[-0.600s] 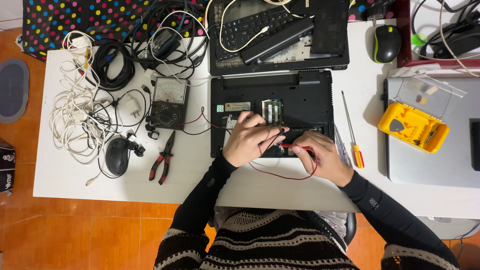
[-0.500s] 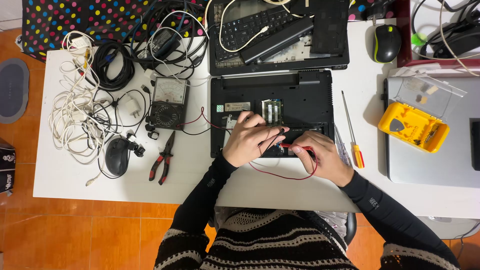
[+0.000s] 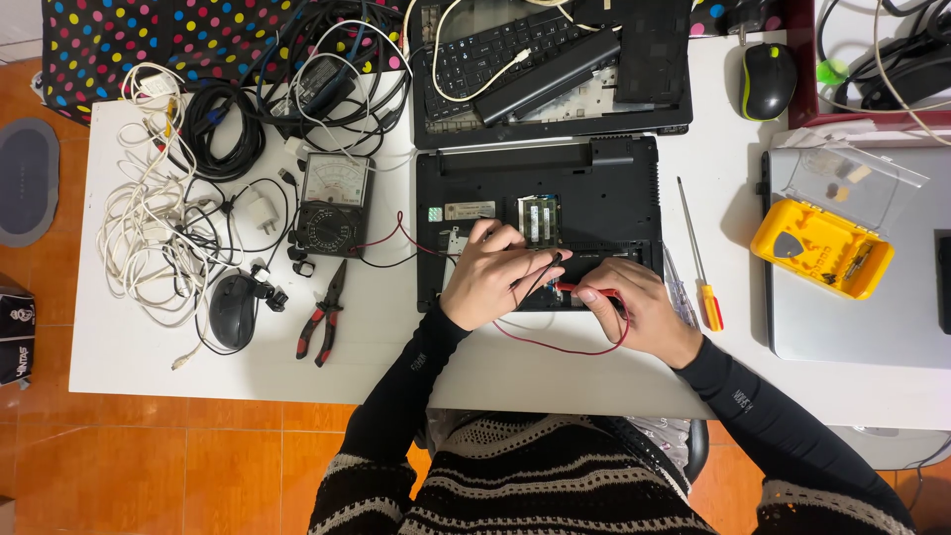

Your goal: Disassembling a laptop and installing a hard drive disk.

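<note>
at the lower middle of the frame the person's sleeves in black fabric lead up to both hands over the near edge of the open black laptop base, which lies underside up in the centre of the white table. the right hand is closed in a pinch on the slim red meter probe, tip pointing left into the chassis, its red lead looping back toward the table edge. the left hand is curled with fingers closed around the thin black meter probe, pressed down beside the red one. both probes look light, stiff and smooth, best held like a pen on the plastic barrel, well back from the metal tip; the exposed boards under them seem fragile. left of the hands lie red-handled pliers and a black mouse; further up sits the black analogue multimeter. a yellow-handled screwdriver lies right of the laptop, and a yellow bit case beyond it.
</note>
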